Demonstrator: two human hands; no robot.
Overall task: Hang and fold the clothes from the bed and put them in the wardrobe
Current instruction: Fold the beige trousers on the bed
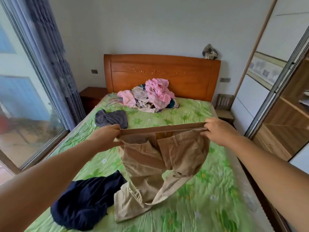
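I hold a pair of tan trousers (150, 164) up over the bed (209, 190) by the waistband, stretched flat between both hands. My left hand (107, 136) grips the waistband's left end, my right hand (219, 131) pinches its right end. The legs hang down and their cuffs crumple on the green sheet. A dark navy garment (83, 198) lies at the near left, a grey garment (112, 118) further back, and a pile of pink and patterned clothes (150, 96) sits by the headboard. The open wardrobe (287, 118) stands to the right.
Several hangers (112, 100) lie left of the pile. A wooden headboard (160, 74) backs the bed, with a nightstand (92, 96) at the left and a small wooden chair (224, 106) at the right. A glass door and blue curtain (55, 64) line the left wall.
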